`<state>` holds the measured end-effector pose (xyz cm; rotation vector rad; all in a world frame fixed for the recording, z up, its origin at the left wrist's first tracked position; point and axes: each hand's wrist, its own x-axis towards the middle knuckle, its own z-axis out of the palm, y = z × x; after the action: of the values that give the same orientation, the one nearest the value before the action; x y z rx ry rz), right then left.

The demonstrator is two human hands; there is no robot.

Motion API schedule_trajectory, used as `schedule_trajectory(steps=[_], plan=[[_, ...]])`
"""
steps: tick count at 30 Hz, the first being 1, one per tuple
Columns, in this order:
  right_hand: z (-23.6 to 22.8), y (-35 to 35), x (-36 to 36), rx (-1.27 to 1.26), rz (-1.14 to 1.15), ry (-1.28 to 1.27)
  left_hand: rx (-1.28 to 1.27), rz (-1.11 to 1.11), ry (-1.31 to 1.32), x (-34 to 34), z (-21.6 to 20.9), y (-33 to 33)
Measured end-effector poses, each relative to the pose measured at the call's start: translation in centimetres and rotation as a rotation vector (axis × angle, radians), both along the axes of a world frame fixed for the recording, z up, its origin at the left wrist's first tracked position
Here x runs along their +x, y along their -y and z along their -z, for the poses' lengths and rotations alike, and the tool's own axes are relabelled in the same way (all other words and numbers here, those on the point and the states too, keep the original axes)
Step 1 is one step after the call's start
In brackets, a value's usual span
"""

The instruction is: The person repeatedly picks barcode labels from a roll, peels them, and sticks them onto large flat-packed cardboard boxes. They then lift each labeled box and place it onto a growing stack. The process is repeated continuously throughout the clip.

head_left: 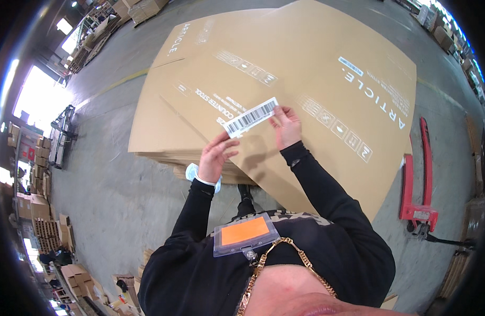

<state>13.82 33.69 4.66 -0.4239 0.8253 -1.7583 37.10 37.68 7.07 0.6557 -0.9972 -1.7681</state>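
A white barcode label (251, 117) is stretched between my two hands above flat brown cardboard (284, 152). My right hand (287, 127) pinches its right end between thumb and fingers. At the label's lower left end, my left hand (215, 158) has its thumb and fingertips closed on the corner. A light blue face mask (192, 171) hangs at my left wrist. The top cardboard sheet lies askew over a stack of flattened cardboard boxes (168, 124) with white printing. Another barcode label (351, 66) is stuck on the top sheet at the right.
A red pallet jack (419, 210) stands on the concrete floor (105, 205) to the right of the stack. A metal cart (62, 137) is at the left. Cardboard boxes (79, 279) and wooden pallets (46, 234) line the left side.
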Motion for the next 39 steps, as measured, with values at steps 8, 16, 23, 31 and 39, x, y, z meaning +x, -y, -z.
schedule_trajectory(steps=[8, 16, 23, 31, 39], plan=[[-12.8, 6.3, 7.6, -0.53, 0.26, -0.759, -0.131, 0.107, -0.271, 5.1, 0.0, 7.9], [-20.5, 10.4, 10.3, -0.557, 0.107, -1.012, -0.149, -0.269, 0.084, 12.3, 0.2, 13.2], [-20.9, 13.5, 14.4, -0.614, 0.061, -1.391, -0.699, -0.55, 0.682, 12.3, -7.7, 14.1], [-19.8, 15.2, 16.8, -0.616, -0.016, -1.375, -0.592, -0.658, 0.706, 12.9, -5.6, 15.6], [-19.5, 16.5, 17.4, -0.621, -0.035, -1.374, -0.572, -0.682, 0.707, 12.9, -4.2, 16.6]])
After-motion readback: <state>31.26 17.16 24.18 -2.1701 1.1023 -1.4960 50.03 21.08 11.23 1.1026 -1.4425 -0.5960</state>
